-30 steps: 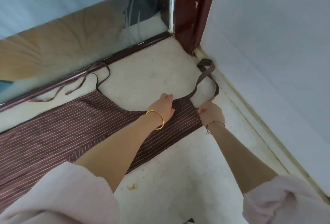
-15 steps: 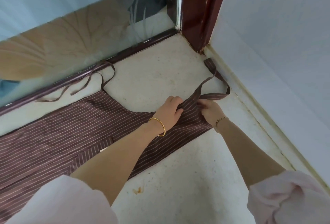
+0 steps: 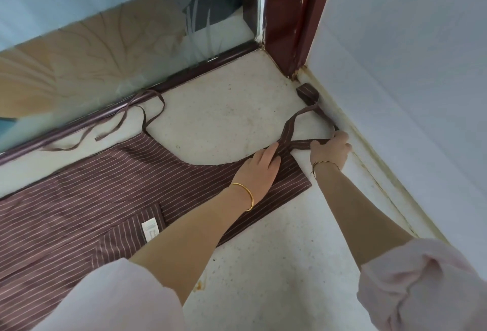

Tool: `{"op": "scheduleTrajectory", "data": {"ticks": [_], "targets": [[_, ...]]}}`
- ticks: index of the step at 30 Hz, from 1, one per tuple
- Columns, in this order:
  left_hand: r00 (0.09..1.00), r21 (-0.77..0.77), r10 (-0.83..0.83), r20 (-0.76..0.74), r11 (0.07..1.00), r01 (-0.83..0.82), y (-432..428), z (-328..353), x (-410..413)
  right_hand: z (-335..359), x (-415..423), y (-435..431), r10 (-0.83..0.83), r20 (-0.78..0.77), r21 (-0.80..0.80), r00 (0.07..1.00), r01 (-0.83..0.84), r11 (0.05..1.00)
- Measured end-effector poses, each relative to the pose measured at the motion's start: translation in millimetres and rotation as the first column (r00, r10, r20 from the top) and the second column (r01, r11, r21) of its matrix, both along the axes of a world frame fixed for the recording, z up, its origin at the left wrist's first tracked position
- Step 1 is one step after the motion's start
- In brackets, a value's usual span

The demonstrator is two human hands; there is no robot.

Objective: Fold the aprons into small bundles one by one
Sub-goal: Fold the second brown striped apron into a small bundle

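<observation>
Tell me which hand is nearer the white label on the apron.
Left. The left hand rests flat on the apron, right of the white label; the right hand grips the neck strap farther right.

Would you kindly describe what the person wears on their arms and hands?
Pale pink sleeves are bunched near both elbows: left sleeve, right sleeve. At the wrist of the left hand sits a plain gold bangle; at that of the right hand, a thin dark-and-gold cord bracelet.
</observation>
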State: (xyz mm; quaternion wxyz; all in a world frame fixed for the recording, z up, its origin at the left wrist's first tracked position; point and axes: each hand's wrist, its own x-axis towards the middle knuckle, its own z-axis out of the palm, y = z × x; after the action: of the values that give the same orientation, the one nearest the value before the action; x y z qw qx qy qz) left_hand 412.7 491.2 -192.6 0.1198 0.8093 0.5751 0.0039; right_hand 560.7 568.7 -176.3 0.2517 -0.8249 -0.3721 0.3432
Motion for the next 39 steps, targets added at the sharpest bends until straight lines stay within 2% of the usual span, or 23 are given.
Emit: {"op": "scheduleTrajectory", "data": {"ticks": [4, 9, 13, 16, 18, 19, 21, 23, 24, 25, 26, 27, 28, 29, 30, 31, 32, 33, 34, 36, 37, 39], "targets": [[0.986, -0.129, -0.057, -0.154, 0.991, 0.037, 5.7, -4.8, 1.3, -1.7, -11.1, 18.2, -0.167, -0.325, -0.025, 0.931, 0.168, 0.985], [0.987, -0.189, -0.053, -0.154, 0.982, 0.023, 8.9, -1.4, 2.3, -1.4, -27.6, 37.7, -0.325, -0.577, -0.171, 0.749, 0.278, 0.945], [0.993, -0.245, -0.056, -0.107, 0.969, 0.029, 12.3, 2.7, -1.4, 2.6, -40.6, 36.8, -0.119, -0.566, -0.116, 0.816, 0.063, 0.991], [0.998, -0.298, -0.051, -0.043, 0.954, 0.036, 13.6, 3.7, -5.2, 11.0, -39.8, 36.3, -0.058, -0.685, -0.035, 0.726, 0.046, 0.998], [0.999, -0.327, -0.045, -0.024, 0.944, 0.035, 15.3, 4.1, -6.5, 29.4, -36.8, 35.8, 0.014, -0.753, 0.078, 0.657, 0.068, 0.995], [0.999, -0.34, -0.043, -0.017, 0.94, 0.035, 16.0, 3.9, -6.8, 39.9, -35.7, 36.2, 0.075, -0.753, 0.153, 0.654, 0.063, 0.986], [0.999, -0.36, -0.036, 0.022, 0.932, 0.042, 18.6, 6.3, -6.4, 64.3, -37.8, 35.9, 0.223, -0.655, 0.328, 0.722, 0.005, 0.945], [0.973, -0.43, 0.1, 0.209, 0.903, -0.001, 22.3, 14.8, -6.8, 85.9, -44.6, 30.6, 0.376, -0.417, 0.47, 0.827, -0.157, 0.869], [0.892, -0.49, 0.268, 0.364, 0.87, -0.061, 23.6, 23.4, -7.3, 96.1, -48.1, 25.2, 0.441, -0.264, 0.524, 0.858, -0.257, 0.812], [0.705, -0.593, 0.499, 0.504, 0.794, -0.138, 24.7, 29.8, -8.8, 100.3, -52.6, 19.5, 0.487, -0.129, 0.55, 0.864, -0.346, 0.76], [0.395, -0.719, 0.716, 0.576, 0.673, -0.172, 24.2, 38.9, -11.3, 106.3, -57.4, 10.6, 0.522, -0.017, 0.564, 0.853, -0.423, 0.709], [0.046, -0.829, 0.839, 0.542, 0.543, -0.134, 21.8, 46.4, -16.3, 108.1, -62.0, -2.3, 0.552, 0.08, 0.561, 0.83, -0.495, 0.663], [-0.245, -0.899, 0.868, 0.433, 0.437, -0.038, 18.3, 52.4, -23.8, 105.8, -66.0, -17.2, 0.586, 0.171, 0.543, 0.792, -0.572, 0.614], [-0.43, -0.925, 0.845, 0.318, 0.376, 0.054, 14.0, 53.9, -34.0, 98.2, -68.9, -32.5, 0.626, 0.286, 0.508, 0.726, -0.669, 0.543], [-0.529, -0.933, 0.814, 0.239, 0.344, 0.107, 6.7, 53.4, -47.3, 87.8, -71.9, -49.0, 0.671, 0.424, 0.432, 0.608, -0.787, 0.44], [-0.584, -0.935, 0.789, 0.193, 0.329, 0.135, -0.1, 50.6, -60.3, 72.0, -72.3, -62.8, 0.707, 0.539, 0.331, 0.459, -0.887, 0.324], [-0.616, -0.936, 0.768, 0.174, 0.323, 0.138, -8.7, 47.6, -74.8, 55.9, -72.9, -76.5, 0.748, 0.585, 0.23, 0.313, -0.949, 0.217], [-0.628, -0.943, 0.76, 0.165, 0.308, 0.126, -17.7, 44.5, -86.9, 41.6, -71.6, -88.1, 0.802, 0.564, 0.15, 0.197, -0.979, 0.135], [-0.618, -0.952, 0.768, 0.165, 0.287, 0.102, -26.4, 43.2, -96.5, 31.2, -69.5, -96.8, 0.85, 0.512, 0.105, 0.124, -0.991, 0.081], [-0.568, -0.97, 0.805, 0.169, 0.238, 0.049, -39.9, 42.1, -109.9, 23.6, -63.4, -106.1, 0.898, 0.431, 0.074, 0.088, -0.995, 0.062], [-0.534, -0.977, 0.827, 0.175, 0.214, 0.011, -43.7, 43.5, -113.2, 23.4, -59.8, -107.8, 0.904, 0.41, 0.064, 0.12, -0.993, 0.102], [-0.438, -0.979, 0.875, 0.206, 0.184, -0.091, -46.8, 46.1, -117.4, 23.5, -53.7, -108.2, 0.883, 0.397, 0.043, 0.249, -0.967, 0.253]]}}
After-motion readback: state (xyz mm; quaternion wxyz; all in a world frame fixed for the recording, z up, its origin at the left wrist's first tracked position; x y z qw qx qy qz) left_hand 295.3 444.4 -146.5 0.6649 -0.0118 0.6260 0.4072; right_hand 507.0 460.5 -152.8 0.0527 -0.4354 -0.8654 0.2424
